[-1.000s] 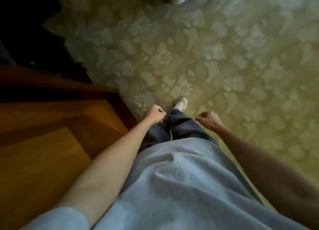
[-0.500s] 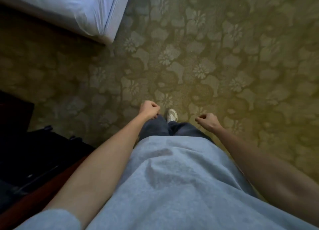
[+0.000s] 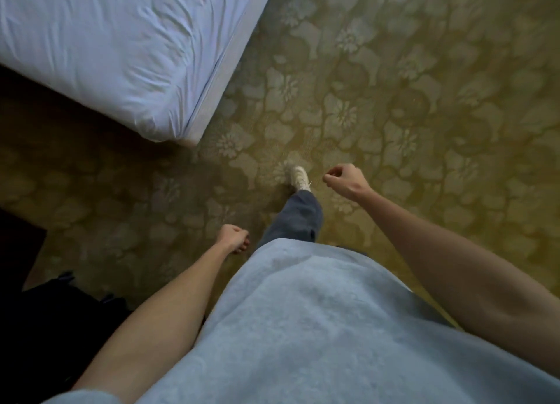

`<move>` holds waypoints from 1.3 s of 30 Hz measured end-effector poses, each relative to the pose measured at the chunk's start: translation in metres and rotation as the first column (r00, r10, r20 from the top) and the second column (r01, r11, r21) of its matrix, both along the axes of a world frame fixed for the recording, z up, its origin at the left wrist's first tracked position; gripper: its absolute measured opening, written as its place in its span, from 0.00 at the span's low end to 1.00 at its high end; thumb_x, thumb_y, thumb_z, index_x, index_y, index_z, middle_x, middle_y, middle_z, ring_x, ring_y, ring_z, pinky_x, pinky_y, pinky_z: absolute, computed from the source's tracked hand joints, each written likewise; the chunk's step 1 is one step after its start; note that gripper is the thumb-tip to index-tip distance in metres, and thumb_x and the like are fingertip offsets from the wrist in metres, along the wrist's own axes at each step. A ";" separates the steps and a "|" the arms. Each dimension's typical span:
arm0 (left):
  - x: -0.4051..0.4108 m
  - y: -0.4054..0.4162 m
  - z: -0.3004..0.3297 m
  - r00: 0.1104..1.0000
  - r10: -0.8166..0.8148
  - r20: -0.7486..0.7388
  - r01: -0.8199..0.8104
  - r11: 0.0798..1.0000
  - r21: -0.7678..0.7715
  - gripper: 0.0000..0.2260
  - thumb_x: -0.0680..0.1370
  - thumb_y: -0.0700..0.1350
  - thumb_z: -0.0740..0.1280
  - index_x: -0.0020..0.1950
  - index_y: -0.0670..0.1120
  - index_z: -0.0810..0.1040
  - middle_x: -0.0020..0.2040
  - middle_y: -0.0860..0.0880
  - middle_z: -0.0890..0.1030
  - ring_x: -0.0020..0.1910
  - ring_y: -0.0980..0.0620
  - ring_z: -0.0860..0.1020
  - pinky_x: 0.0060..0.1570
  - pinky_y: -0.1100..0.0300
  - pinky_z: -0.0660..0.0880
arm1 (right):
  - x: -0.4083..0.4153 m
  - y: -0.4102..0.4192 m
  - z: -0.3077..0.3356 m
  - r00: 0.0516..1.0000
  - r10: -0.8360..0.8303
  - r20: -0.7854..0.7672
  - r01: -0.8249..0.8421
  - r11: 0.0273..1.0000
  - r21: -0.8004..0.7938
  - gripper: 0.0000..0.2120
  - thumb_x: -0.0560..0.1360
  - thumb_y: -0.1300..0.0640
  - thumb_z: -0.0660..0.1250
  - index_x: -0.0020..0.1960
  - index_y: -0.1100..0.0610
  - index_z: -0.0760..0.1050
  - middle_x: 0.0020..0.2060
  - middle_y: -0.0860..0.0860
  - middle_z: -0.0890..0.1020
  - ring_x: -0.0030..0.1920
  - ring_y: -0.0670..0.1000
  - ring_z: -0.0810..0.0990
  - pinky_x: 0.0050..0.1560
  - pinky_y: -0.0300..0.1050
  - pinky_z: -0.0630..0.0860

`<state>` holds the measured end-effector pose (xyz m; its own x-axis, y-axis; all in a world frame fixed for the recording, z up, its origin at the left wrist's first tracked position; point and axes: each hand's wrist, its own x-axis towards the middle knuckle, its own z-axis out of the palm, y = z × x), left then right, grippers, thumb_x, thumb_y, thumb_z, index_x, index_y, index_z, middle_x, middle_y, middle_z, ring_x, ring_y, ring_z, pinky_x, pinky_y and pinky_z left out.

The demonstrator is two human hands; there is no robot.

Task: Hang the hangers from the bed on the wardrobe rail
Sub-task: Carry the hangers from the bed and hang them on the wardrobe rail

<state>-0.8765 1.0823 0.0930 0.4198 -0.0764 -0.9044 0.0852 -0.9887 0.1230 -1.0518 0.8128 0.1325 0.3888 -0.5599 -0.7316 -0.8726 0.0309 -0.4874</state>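
Bed [image 3: 115, 55] is seen at upper left, covered by a wrinkled pale blue sheet; only its near corner is in view. No hangers can be made out on the visible part of the bed, so where they lie cannot be told from this view.

Floral green-gold carpet [image 3: 409, 100] is spread over the floor right of and below the bed. 1 white shoe [image 3: 298, 178] is planted on the carpet, just right of and below the bed corner, with a dark trouser leg [image 3: 295, 218] running back from it. A grey shirt [image 3: 318, 328] fills the lower centre.

Left hand [image 3: 233, 238] is held below the bed corner, near the trouser leg; fingers are curled into a fist and nothing is held. Right hand [image 3: 345, 179] is held just right of the shoe, well right of the bed corner; fingers are curled together with thumb against forefinger, nothing visibly held.

Dark furniture or luggage [image 3: 45, 312] is seen well below the bed, at lower left; detail is too dark to resolve.
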 end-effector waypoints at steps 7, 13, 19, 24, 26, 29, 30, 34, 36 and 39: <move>0.057 -0.216 0.028 0.995 -0.089 -0.041 0.079 0.974 -0.214 0.09 0.82 0.41 0.66 0.46 0.41 0.83 0.35 0.48 0.83 0.29 0.54 0.78 0.26 0.64 0.74 | -0.007 -0.128 0.012 0.987 -0.060 -0.149 0.058 0.998 -0.018 0.11 0.75 0.54 0.67 0.49 0.59 0.84 0.44 0.54 0.85 0.47 0.54 0.82 0.46 0.44 0.75; 0.105 -0.412 0.048 0.981 -0.185 -0.059 0.149 0.910 -0.387 0.07 0.82 0.42 0.66 0.49 0.42 0.83 0.40 0.47 0.85 0.30 0.55 0.79 0.25 0.66 0.73 | -0.031 -0.220 0.003 0.930 -0.132 -0.343 0.173 0.981 0.090 0.11 0.77 0.57 0.66 0.46 0.63 0.84 0.36 0.54 0.83 0.37 0.53 0.80 0.42 0.47 0.78; 0.178 -0.568 0.045 0.972 -0.226 -0.058 0.187 0.904 -0.384 0.08 0.83 0.42 0.65 0.50 0.41 0.83 0.43 0.45 0.85 0.33 0.53 0.80 0.27 0.65 0.73 | 0.002 -0.351 -0.002 0.880 -0.159 -0.448 0.247 0.958 0.145 0.14 0.79 0.57 0.65 0.37 0.62 0.79 0.27 0.51 0.77 0.28 0.49 0.73 0.26 0.39 0.68; 0.258 -0.631 0.043 0.984 -0.174 -0.021 0.161 0.944 -0.287 0.10 0.81 0.41 0.66 0.42 0.44 0.82 0.39 0.45 0.84 0.29 0.54 0.79 0.24 0.64 0.72 | 0.099 -0.472 -0.001 0.913 -0.104 -0.396 0.180 0.971 0.160 0.15 0.78 0.55 0.67 0.40 0.65 0.81 0.36 0.57 0.82 0.35 0.53 0.77 0.35 0.44 0.70; 0.290 -0.643 0.044 0.993 -0.117 0.028 0.120 0.960 -0.254 0.10 0.81 0.41 0.66 0.41 0.43 0.83 0.37 0.46 0.84 0.28 0.53 0.78 0.23 0.65 0.72 | 0.152 -0.517 0.001 0.939 -0.065 -0.338 0.117 0.983 0.138 0.12 0.77 0.56 0.67 0.45 0.63 0.84 0.41 0.57 0.85 0.40 0.54 0.80 0.38 0.44 0.73; 0.340 -0.655 0.043 0.997 -0.022 0.071 0.037 0.974 -0.223 0.11 0.81 0.40 0.67 0.39 0.43 0.82 0.36 0.45 0.84 0.30 0.50 0.79 0.29 0.62 0.74 | 0.246 -0.583 0.008 0.969 -0.005 -0.247 0.039 0.990 0.133 0.10 0.77 0.56 0.66 0.44 0.60 0.83 0.40 0.55 0.86 0.37 0.51 0.81 0.41 0.44 0.78; 0.357 -0.658 0.041 0.997 0.016 0.080 0.002 0.976 -0.219 0.10 0.81 0.40 0.66 0.40 0.43 0.82 0.36 0.45 0.84 0.31 0.50 0.79 0.30 0.61 0.75 | 0.279 -0.605 0.008 0.975 0.027 -0.220 0.001 0.992 0.128 0.11 0.77 0.56 0.65 0.44 0.60 0.83 0.39 0.55 0.86 0.36 0.51 0.81 0.42 0.45 0.79; 0.416 -0.674 0.029 0.990 0.103 0.098 -0.086 0.983 -0.165 0.08 0.82 0.41 0.66 0.47 0.41 0.82 0.38 0.45 0.84 0.33 0.50 0.81 0.32 0.60 0.77 | 0.403 -0.675 0.009 0.986 0.131 -0.104 -0.121 0.987 0.102 0.10 0.77 0.57 0.65 0.46 0.60 0.83 0.38 0.53 0.85 0.33 0.47 0.80 0.34 0.39 0.77; 0.447 -0.689 0.021 0.985 0.149 0.088 -0.136 0.981 -0.138 0.07 0.82 0.40 0.66 0.49 0.40 0.83 0.39 0.45 0.84 0.32 0.50 0.80 0.32 0.61 0.76 | 0.462 -0.710 0.008 0.982 0.178 -0.068 -0.172 0.981 0.085 0.09 0.78 0.57 0.64 0.48 0.59 0.83 0.39 0.52 0.84 0.32 0.45 0.79 0.31 0.37 0.73; 0.489 -0.716 0.014 0.978 0.204 0.055 -0.197 0.975 -0.105 0.09 0.82 0.41 0.66 0.46 0.41 0.84 0.38 0.45 0.84 0.30 0.52 0.79 0.32 0.62 0.77 | 0.523 -0.757 0.003 0.973 0.218 -0.072 -0.213 0.975 0.070 0.09 0.78 0.57 0.65 0.50 0.59 0.83 0.39 0.52 0.85 0.33 0.45 0.79 0.35 0.39 0.76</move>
